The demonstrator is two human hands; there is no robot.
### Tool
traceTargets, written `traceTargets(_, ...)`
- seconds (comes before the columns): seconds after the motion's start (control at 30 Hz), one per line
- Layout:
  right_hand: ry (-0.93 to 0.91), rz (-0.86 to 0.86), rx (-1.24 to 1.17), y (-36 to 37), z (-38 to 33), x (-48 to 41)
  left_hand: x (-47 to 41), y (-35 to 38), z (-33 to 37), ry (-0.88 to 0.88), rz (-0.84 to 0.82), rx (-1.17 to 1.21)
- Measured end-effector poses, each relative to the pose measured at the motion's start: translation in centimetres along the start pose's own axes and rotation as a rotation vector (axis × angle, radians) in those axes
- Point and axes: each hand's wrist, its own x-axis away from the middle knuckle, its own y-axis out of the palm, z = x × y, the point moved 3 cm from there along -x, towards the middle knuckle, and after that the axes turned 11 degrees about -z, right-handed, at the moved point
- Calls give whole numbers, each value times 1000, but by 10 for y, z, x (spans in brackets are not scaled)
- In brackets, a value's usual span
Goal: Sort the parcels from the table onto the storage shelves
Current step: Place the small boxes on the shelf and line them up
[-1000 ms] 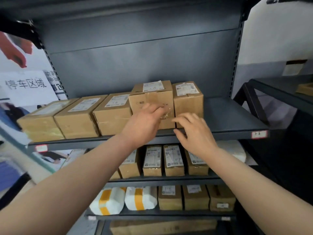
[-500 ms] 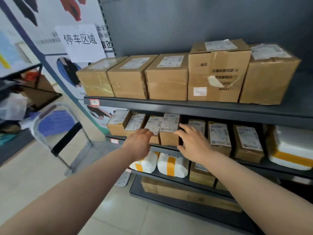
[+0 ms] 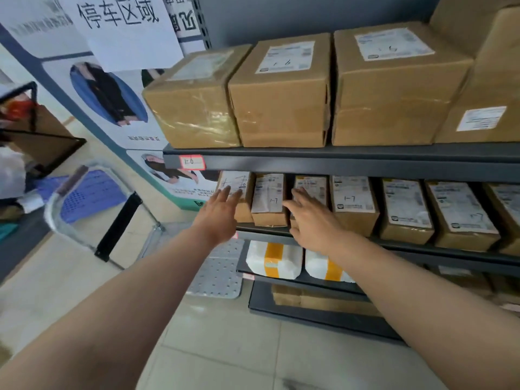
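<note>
- Top shelf [image 3: 337, 161], upper half of the frame: four brown boxes [image 3: 281, 91] in a row, the fourth cut off at the right edge.
- Middle shelf [image 3: 422, 249]: seven small labelled boxes [image 3: 353, 206] side by side.
- Lower shelf, centre of the frame: two white parcels [image 3: 274, 263] banded with orange tape.
- Left hand [image 3: 222, 218], centre: fingers spread flat, holding nothing, tips on the leftmost small box [image 3: 236, 192].
- Right hand [image 3: 312, 220]: likewise spread and holding nothing, fingers against the third small box [image 3: 312, 184].
- One white paper sign [image 3: 123, 26], upper left.
</note>
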Motion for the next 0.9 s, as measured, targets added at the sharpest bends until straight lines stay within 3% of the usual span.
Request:
traceTargets(0.2, 67, -114, 38, 22, -25, -47, -25, -5, -35, 141, -131, 8)
traceTargets(0.57, 167, -99, 103, 42, -60, -67, -39, -7, -60, 189, 85, 130)
traceTargets(0.9, 197, -115, 19, 45, -59, -73, -40, -7, -63, 121, 97, 108)
